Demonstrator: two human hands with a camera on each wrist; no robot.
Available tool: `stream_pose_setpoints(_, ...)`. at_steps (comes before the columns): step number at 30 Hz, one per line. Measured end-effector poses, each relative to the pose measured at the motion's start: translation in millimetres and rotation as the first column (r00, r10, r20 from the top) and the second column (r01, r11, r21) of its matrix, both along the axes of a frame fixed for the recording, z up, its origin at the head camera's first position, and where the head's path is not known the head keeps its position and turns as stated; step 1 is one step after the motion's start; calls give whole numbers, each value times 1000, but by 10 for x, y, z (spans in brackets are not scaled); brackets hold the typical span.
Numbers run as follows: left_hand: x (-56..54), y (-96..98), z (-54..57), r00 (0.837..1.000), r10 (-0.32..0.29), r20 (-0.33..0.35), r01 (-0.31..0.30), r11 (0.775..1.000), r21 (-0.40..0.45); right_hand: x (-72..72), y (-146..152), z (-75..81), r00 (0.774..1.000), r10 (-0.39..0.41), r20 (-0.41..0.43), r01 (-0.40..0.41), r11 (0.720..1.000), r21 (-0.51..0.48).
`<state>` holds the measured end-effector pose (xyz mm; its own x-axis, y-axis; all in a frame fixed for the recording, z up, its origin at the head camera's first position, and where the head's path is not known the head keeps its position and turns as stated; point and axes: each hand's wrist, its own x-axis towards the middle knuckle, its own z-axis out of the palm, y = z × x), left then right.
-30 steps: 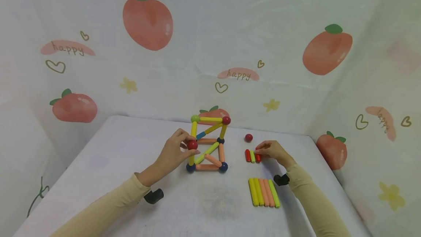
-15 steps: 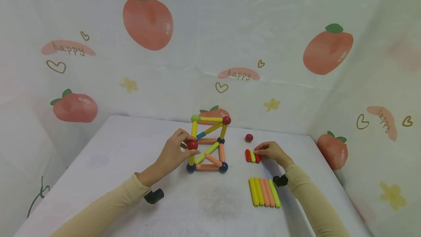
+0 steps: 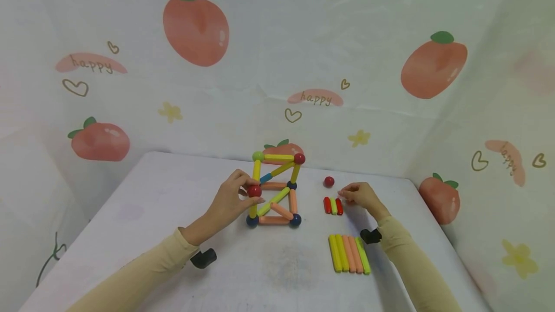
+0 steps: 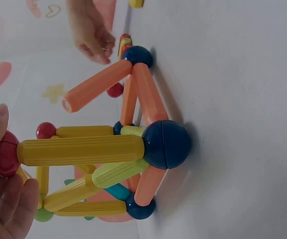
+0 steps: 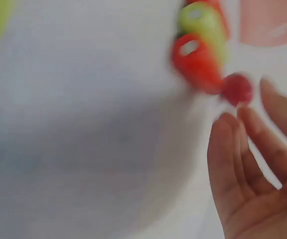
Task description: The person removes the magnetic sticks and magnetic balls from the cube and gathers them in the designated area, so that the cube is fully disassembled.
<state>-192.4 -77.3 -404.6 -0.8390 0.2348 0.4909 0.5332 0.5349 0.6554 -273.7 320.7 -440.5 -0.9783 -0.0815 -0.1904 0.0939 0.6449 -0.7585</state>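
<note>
My left hand (image 3: 230, 196) pinches a red ball (image 3: 254, 190) between thumb and fingers. That ball tops an upright yellow stick (image 4: 81, 151) standing on a dark blue ball (image 4: 167, 144). Both belong to a frame of colored sticks and balls, with a green ball (image 3: 257, 157) and another red ball (image 3: 299, 158) on its far top corners. An orange stick (image 4: 96, 85) slants up from the near right blue ball, its upper end free. My right hand (image 3: 362, 196), fingers loosely bent and holding nothing, hovers just right of a row of short red and light green sticks (image 3: 333, 206).
A loose red ball (image 3: 329, 181) lies behind the short sticks. Closer to me, several longer yellow, orange and green sticks (image 3: 349, 254) lie side by side on the white table (image 3: 243, 273). A fruit-printed cloth (image 3: 260, 61) hangs behind the table.
My right hand has come off the short red stick at the row's right end and lifted slightly away. That stick now sits close against the green one. The left hand keeps its grip.
</note>
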Motion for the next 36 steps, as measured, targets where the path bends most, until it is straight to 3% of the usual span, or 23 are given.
stream_pose_setpoints(3, -5, 4, -1, 1000, 1, 18, -1, 1000, -5, 34, -175, 148, 998, 19, -65, -21, 999, -36)
stream_pose_setpoints(5, -10, 3, -4, 1000, 5, 28, -5, 1000, -10, 93, -376, 259, 991, 99, -89, -104, 993, -52)
stream_pose_setpoints(7, -15, 0, -6, 1000, 6, 29, -6, 1000, -10, 174, -622, 347, 969, 218, -116, -224, 974, -39)
stream_pose_setpoints(10, -20, -12, -10, 1000, 3, 25, -3, 1000, -7, 320, -983, 400, 886, 432, -170, -434, 900, 28)
stream_pose_setpoints(13, -23, -20, -10, 1000, -4, 23, 4, 1000, -5, 443, -1247, 360, 800, 564, -206, -554, 825, 108)
stream_pose_setpoints(15, -21, -25, -7, 1000, -8, 24, 8, 1000, -3, 487, -1362, 289, 773, 598, -215, -581, 802, 140)
stream_pose_setpoints(19, -25, -30, -19, 1000, -14, 23, 14, 1000, -2, 511, -1470, 149, 739, 619, -265, -580, 785, 215)
stream_pose_setpoints(23, -29, -26, -28, 999, -16, 29, 16, 1000, 2, 521, -1503, 103, 698, 630, -341, -555, 777, 298)
stream_pose_setpoints(26, -24, -24, -22, 999, -14, 31, 14, 1000, 1, 536, -1504, 86, 691, 618, -375, -522, 786, 332)
stream_pose_setpoints(31, -27, -23, -24, 1000, -14, 18, 14, 1000, 4, 564, -1501, 38, 722, 557, -410, -462, 830, 313)
stream_pose_setpoints(34, -29, -22, -27, 1000, -17, 11, 17, 1000, 6, 581, -1502, 3, 752, 500, -429, -430, 866, 256)
stream_pose_setpoints(36, -31, -20, -29, 1000, -16, 10, 16, 1000, 6, 587, -1495, -19, 785, 442, -435, -399, 897, 192)
